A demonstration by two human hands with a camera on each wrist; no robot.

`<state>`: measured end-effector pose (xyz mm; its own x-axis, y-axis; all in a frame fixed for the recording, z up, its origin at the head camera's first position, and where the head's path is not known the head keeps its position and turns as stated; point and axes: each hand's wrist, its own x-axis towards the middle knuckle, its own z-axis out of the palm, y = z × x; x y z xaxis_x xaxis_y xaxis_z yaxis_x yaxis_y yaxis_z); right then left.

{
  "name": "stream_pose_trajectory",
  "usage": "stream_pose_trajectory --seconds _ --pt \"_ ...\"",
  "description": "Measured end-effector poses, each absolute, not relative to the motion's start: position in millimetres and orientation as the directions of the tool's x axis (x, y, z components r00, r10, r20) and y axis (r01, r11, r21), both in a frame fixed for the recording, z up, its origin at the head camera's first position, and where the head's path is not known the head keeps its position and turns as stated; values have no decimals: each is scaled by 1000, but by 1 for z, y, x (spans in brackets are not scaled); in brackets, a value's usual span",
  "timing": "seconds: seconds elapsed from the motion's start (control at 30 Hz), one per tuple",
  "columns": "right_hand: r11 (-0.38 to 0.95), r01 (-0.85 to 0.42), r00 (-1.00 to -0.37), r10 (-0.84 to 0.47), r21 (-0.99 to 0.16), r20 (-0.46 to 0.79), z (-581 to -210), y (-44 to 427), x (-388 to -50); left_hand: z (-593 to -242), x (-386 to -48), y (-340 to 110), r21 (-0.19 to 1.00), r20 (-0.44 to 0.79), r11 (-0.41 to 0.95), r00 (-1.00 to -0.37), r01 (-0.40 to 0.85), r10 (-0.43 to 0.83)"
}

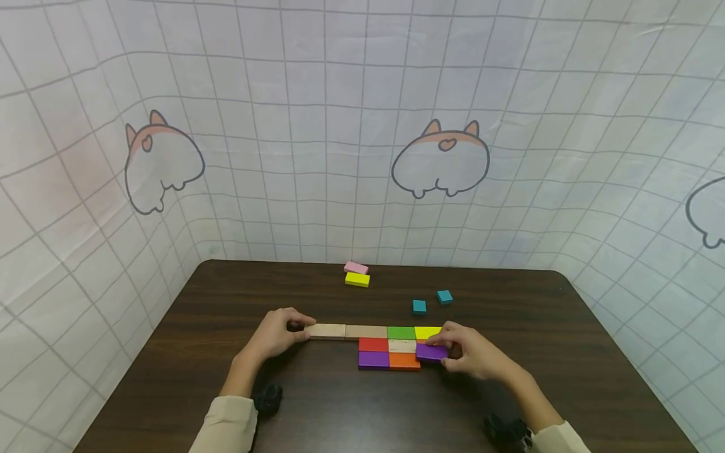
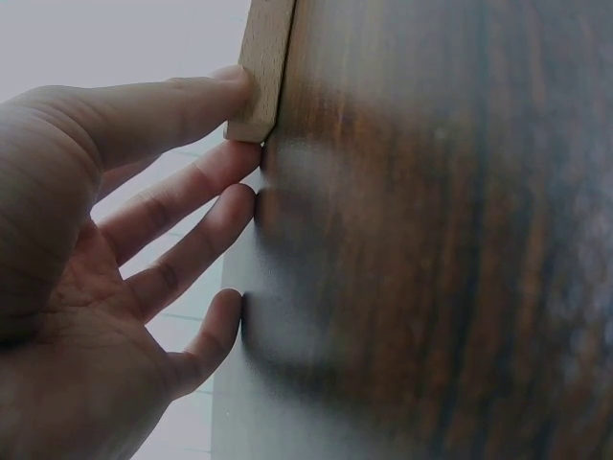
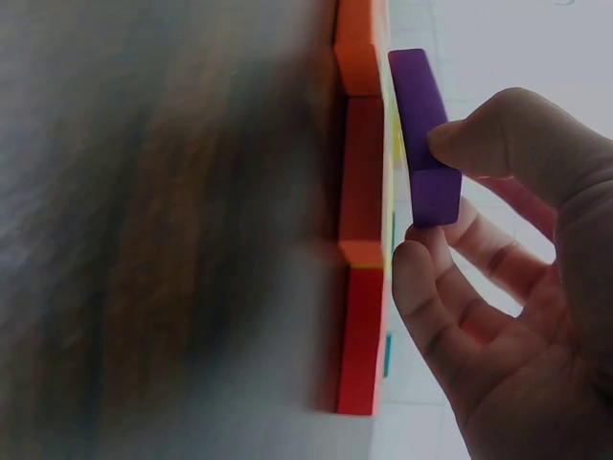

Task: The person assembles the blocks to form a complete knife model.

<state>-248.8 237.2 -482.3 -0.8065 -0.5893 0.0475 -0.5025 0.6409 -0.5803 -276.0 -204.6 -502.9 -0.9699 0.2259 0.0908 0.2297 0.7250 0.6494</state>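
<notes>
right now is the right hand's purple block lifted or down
Lifted: the right wrist view shows the purple block above other blocks, pinched in the right hand.

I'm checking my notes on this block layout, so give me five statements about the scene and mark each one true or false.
1. The right hand has a purple block in its grip. True.
2. The left hand is touching the green block. False: the left hand is at the wood block on the row's left end.
3. The two teal blocks lie apart from each other. True.
4. The pink block lies nearer the person than the red block. False: the pink block is farther away than the red block.
5. The held purple block is lying flat on the table. False: it is raised off the table and tilted.
</notes>
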Motion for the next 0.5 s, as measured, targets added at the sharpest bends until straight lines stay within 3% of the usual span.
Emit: stream_pose_trajectory --seconds 0.5 --pt "618 -512 -786 -617 -597 35 -486 253 -239 -502 -275 -204 657 86 720 -971 224 224"
